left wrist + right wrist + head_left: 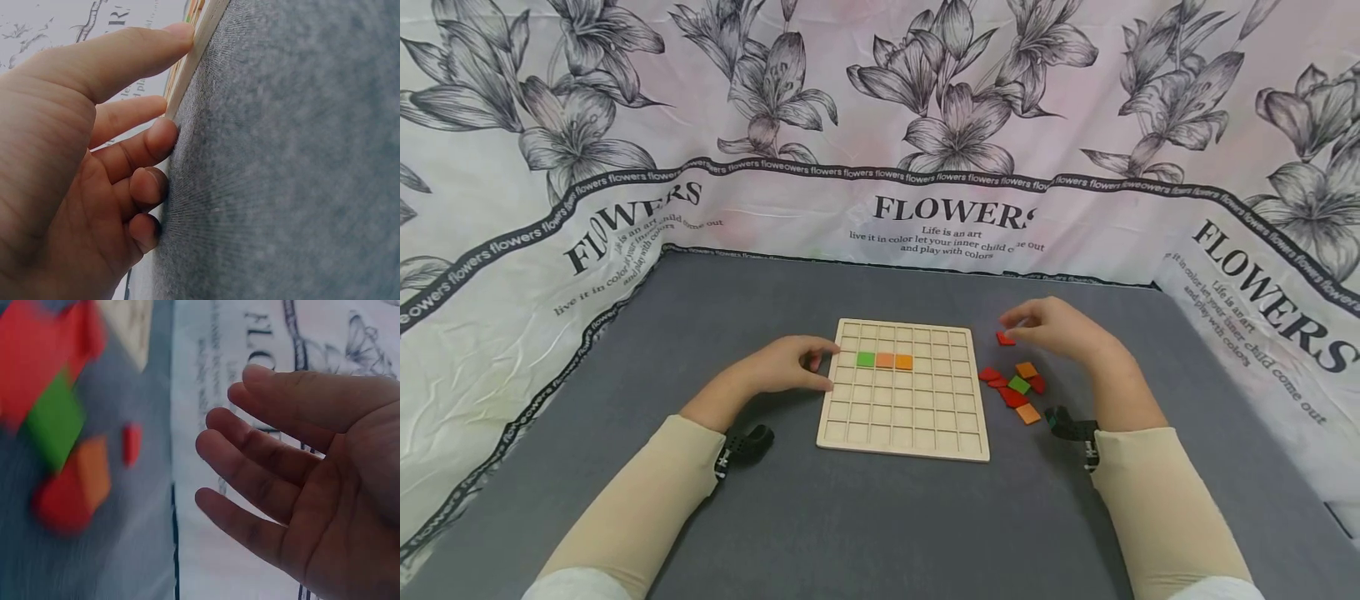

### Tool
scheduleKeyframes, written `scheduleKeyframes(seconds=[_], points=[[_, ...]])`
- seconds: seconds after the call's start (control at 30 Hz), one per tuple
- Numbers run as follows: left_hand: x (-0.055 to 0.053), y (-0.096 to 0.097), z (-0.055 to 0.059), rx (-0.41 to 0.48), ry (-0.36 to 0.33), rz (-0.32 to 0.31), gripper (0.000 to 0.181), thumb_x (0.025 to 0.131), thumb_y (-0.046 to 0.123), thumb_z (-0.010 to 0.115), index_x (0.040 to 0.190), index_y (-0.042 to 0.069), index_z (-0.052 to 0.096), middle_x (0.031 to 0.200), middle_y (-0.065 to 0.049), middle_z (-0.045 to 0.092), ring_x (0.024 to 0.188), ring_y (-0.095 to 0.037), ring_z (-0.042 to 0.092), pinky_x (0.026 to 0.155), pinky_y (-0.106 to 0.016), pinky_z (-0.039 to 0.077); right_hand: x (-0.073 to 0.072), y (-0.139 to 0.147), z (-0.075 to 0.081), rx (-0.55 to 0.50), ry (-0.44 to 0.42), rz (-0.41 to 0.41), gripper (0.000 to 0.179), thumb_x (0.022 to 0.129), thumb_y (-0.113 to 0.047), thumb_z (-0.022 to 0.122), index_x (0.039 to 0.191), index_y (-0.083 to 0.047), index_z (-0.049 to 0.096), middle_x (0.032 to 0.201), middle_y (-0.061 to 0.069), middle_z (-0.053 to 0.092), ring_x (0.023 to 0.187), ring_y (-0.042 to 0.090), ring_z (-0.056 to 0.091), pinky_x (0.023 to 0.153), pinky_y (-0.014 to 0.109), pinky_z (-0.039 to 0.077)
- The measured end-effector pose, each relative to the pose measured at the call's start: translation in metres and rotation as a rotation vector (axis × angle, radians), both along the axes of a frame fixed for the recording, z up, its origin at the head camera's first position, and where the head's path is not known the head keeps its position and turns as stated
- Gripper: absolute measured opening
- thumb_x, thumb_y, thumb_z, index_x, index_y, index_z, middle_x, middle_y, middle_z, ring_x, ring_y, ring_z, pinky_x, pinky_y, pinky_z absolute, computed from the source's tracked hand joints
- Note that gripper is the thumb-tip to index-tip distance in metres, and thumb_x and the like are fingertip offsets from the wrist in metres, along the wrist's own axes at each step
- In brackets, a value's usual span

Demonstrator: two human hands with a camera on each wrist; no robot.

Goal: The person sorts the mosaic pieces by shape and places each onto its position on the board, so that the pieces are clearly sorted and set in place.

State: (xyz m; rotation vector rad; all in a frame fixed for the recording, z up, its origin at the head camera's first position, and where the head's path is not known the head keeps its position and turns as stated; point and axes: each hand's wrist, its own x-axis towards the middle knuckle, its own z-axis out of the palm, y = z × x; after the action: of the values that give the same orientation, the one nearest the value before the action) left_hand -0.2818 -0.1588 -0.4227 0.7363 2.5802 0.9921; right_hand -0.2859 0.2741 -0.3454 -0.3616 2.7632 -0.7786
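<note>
A square wooden grid board [902, 418] lies on the table. Side by side in one of its upper rows sit a green tile [866, 359], a light orange tile [885, 360] and an orange tile [905, 362]. My left hand [784, 364] rests at the board's left edge; its thumb and index fingertips touch the wooden rim [187, 69]. Beyond the board's right side, my right hand [1056, 329] hovers with loosely bent fingers near a lone red tile [1005, 339]. The right wrist view shows nothing between those fingers, and the red tile [132, 445] lies apart from them.
To the right of the board, loose tiles lie in a small heap: several red ones [1012, 397], a green one [1018, 384] and orange ones [1027, 413]. A flower-printed cloth [955, 225] borders the grey tabletop [880, 525] at the back and sides.
</note>
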Motion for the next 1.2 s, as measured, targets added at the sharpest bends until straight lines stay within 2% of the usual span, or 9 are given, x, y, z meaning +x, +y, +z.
scheduleKeyframes(seconds=[0.17, 0.3, 0.4, 0.5, 0.6, 0.8, 1.07, 1.2], points=[[0.0, -0.002, 0.001, 0.007, -0.005, -0.002, 0.062, 0.089, 0.028, 0.084, 0.143, 0.01, 0.059, 0.09, -0.004, 0.054, 0.074, -0.017, 0.046, 0.07, -0.035, 0.039, 0.004, 0.026, -0.012, 0.047, -0.085, 0.007, 0.036, 0.099, -0.02, 0.069, 0.129, 0.0, 0.068, 0.125, 0.02, 0.066, 0.111, 0.037, 0.059, 0.095, 0.059, 0.047], [-0.001, -0.002, 0.001, 0.007, -0.01, -0.004, 0.062, 0.089, 0.028, 0.084, 0.143, 0.009, 0.059, 0.09, -0.004, 0.054, 0.074, -0.017, 0.046, 0.069, -0.035, 0.039, 0.005, 0.035, -0.023, 0.055, -0.156, 0.024, 0.041, 0.094, -0.023, 0.074, 0.125, 0.001, 0.065, 0.11, 0.015, 0.064, 0.097, 0.03, 0.057, 0.083, 0.046, 0.049], [0.0, -0.003, 0.002, 0.008, -0.013, 0.0, 0.062, 0.089, 0.027, 0.084, 0.142, 0.009, 0.059, 0.09, -0.004, 0.053, 0.074, -0.018, 0.045, 0.069, -0.035, 0.039, 0.003, 0.031, -0.03, 0.039, -0.187, 0.045, 0.038, 0.091, -0.018, 0.074, 0.121, 0.001, 0.061, 0.093, 0.009, 0.056, 0.083, 0.024, 0.052, 0.071, 0.038, 0.042], [0.001, -0.003, 0.002, 0.007, -0.02, 0.01, 0.062, 0.088, 0.027, 0.084, 0.142, 0.009, 0.059, 0.09, -0.004, 0.053, 0.073, -0.018, 0.045, 0.068, -0.035, 0.039, 0.001, 0.027, -0.035, 0.029, -0.201, 0.06, 0.03, 0.089, -0.01, 0.07, 0.114, 0.002, 0.059, 0.082, 0.006, 0.05, 0.072, 0.021, 0.046, 0.065, 0.036, 0.036], [0.002, -0.001, 0.002, 0.007, -0.023, 0.015, 0.062, 0.088, 0.026, 0.084, 0.143, 0.01, 0.059, 0.089, -0.004, 0.053, 0.073, -0.018, 0.045, 0.068, -0.034, 0.039, -0.001, 0.027, -0.037, 0.039, -0.203, 0.06, 0.025, 0.087, -0.006, 0.067, 0.109, 0.001, 0.059, 0.077, 0.004, 0.046, 0.068, 0.02, 0.044, 0.063, 0.036, 0.033], [0.001, -0.001, 0.001, 0.007, -0.02, 0.007, 0.064, 0.089, 0.028, 0.084, 0.144, 0.009, 0.058, 0.09, -0.004, 0.054, 0.072, -0.017, 0.045, 0.067, -0.034, 0.039, 0.001, 0.024, -0.036, 0.094, -0.185, 0.039, 0.022, 0.085, -0.008, 0.068, 0.103, -0.002, 0.057, 0.073, 0.003, 0.046, 0.066, 0.019, 0.045, 0.061, 0.035, 0.033], [-0.001, 0.0, -0.001, 0.0, -0.019, 0.011, 0.064, 0.089, 0.028, 0.084, 0.144, 0.011, 0.058, 0.09, -0.004, 0.054, 0.073, -0.017, 0.046, 0.068, -0.034, 0.039, 0.005, 0.01, -0.032, 0.238, -0.12, -0.001, 0.031, 0.086, -0.019, 0.072, 0.108, 0.0, 0.061, 0.088, 0.009, 0.059, 0.076, 0.023, 0.054, 0.068, 0.039, 0.044], [-0.002, 0.0, -0.001, 0.001, -0.016, 0.009, 0.064, 0.088, 0.028, 0.084, 0.144, 0.01, 0.059, 0.09, -0.004, 0.054, 0.073, -0.018, 0.046, 0.068, -0.034, 0.04, 0.006, 0.009, -0.031, 0.267, -0.07, -0.001, 0.027, 0.086, -0.021, 0.071, 0.105, -0.003, 0.065, 0.09, 0.008, 0.061, 0.078, 0.024, 0.055, 0.069, 0.041, 0.046]])
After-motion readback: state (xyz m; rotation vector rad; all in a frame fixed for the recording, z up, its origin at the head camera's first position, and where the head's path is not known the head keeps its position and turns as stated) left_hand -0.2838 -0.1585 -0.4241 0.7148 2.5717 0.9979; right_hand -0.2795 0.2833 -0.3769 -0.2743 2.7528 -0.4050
